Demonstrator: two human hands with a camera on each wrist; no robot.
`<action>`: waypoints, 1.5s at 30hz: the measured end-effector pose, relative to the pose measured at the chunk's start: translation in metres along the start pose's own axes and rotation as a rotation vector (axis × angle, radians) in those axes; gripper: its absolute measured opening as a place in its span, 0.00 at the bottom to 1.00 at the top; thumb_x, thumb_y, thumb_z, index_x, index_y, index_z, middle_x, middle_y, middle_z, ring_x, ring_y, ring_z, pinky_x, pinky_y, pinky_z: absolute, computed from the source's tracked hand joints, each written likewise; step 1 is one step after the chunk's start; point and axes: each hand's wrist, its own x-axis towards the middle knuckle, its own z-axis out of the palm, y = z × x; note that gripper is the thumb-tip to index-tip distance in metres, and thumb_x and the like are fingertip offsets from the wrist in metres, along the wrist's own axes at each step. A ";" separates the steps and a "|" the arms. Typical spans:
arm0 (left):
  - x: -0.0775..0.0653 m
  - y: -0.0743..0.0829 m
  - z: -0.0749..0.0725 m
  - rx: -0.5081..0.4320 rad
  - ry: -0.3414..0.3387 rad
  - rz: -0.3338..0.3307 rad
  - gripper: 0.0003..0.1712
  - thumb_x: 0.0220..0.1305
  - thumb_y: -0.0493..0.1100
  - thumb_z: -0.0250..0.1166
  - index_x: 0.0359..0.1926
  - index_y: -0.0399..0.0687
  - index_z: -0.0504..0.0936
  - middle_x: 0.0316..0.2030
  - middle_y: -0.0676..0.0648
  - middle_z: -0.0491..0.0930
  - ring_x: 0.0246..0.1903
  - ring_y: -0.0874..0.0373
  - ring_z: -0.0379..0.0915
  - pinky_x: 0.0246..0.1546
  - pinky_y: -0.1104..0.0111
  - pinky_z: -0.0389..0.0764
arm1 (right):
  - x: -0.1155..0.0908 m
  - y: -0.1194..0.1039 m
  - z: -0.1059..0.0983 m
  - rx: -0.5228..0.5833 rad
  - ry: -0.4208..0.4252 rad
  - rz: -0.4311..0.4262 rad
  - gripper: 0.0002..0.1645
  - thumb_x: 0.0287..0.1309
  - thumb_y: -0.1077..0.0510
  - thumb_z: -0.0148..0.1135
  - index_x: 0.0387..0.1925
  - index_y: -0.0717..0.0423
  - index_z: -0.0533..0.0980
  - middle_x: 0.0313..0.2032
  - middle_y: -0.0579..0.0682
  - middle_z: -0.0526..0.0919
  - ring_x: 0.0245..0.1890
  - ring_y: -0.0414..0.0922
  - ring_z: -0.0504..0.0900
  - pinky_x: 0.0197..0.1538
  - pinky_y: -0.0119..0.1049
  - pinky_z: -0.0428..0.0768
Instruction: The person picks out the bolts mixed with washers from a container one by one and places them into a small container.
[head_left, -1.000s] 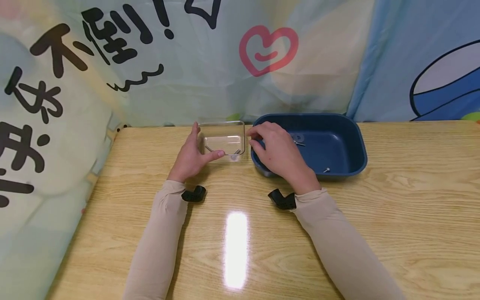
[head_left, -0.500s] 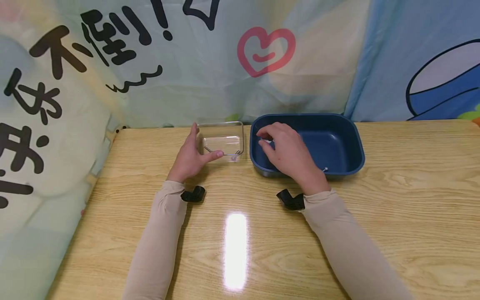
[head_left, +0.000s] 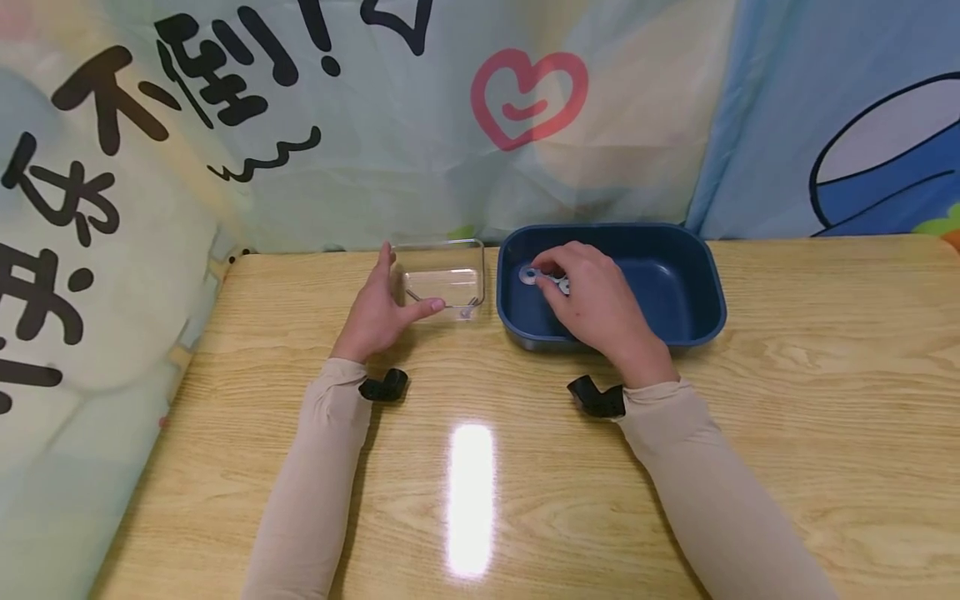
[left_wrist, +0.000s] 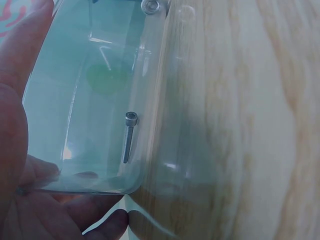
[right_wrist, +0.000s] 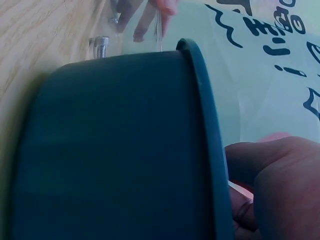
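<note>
My left hand (head_left: pixel 381 318) holds the left end of a clear plastic box (left_wrist: pixel 100 100), with the thumb along its near side. In the left wrist view, fingers curl around the box's end. Inside lies a socket head bolt (left_wrist: pixel 129 137), and another bolt head (left_wrist: pixel 150 6) shows near the top edge. My right hand (head_left: pixel 600 304) reaches into a blue basin (head_left: pixel 675 283), fingers bent and thumb apart from them. A flat washer (head_left: pixel 528 275) lies just left of its fingertips; more washers (head_left: pixel 562 285) show beneath the hand. In the right wrist view, the basin wall hides the fingertips.
The box and basin stand side by side at the back of a wooden table (head_left: pixel 525 492). Behind them hangs a printed cloth (head_left: pixel 375 167). Black wrist mounts (head_left: pixel 597 397) stick out from the inner sides of both sleeves.
My right hand has moved from the basin's left rim, near the box, rightward and into the basin, uncovering a washer. My left hand has stayed on the box.
</note>
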 end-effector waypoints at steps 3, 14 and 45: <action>0.000 0.000 -0.001 -0.001 0.001 -0.005 0.70 0.58 0.61 0.74 0.80 0.44 0.32 0.79 0.41 0.46 0.76 0.43 0.43 0.73 0.51 0.53 | 0.001 0.003 -0.002 0.010 0.012 0.003 0.13 0.69 0.61 0.61 0.51 0.63 0.81 0.48 0.58 0.81 0.49 0.55 0.78 0.54 0.52 0.76; 0.000 0.000 -0.001 -0.005 -0.006 0.004 0.70 0.59 0.61 0.73 0.80 0.44 0.32 0.79 0.41 0.45 0.77 0.44 0.42 0.74 0.51 0.52 | 0.001 0.018 -0.007 -0.005 -0.005 0.069 0.15 0.67 0.61 0.62 0.53 0.63 0.80 0.48 0.59 0.81 0.49 0.56 0.77 0.53 0.54 0.75; 0.000 -0.001 -0.001 0.006 -0.002 0.011 0.70 0.59 0.61 0.73 0.80 0.44 0.32 0.79 0.41 0.44 0.77 0.43 0.42 0.74 0.50 0.53 | 0.002 0.043 -0.016 -0.109 -0.199 0.163 0.22 0.64 0.70 0.57 0.60 0.67 0.75 0.55 0.66 0.76 0.56 0.61 0.74 0.61 0.58 0.71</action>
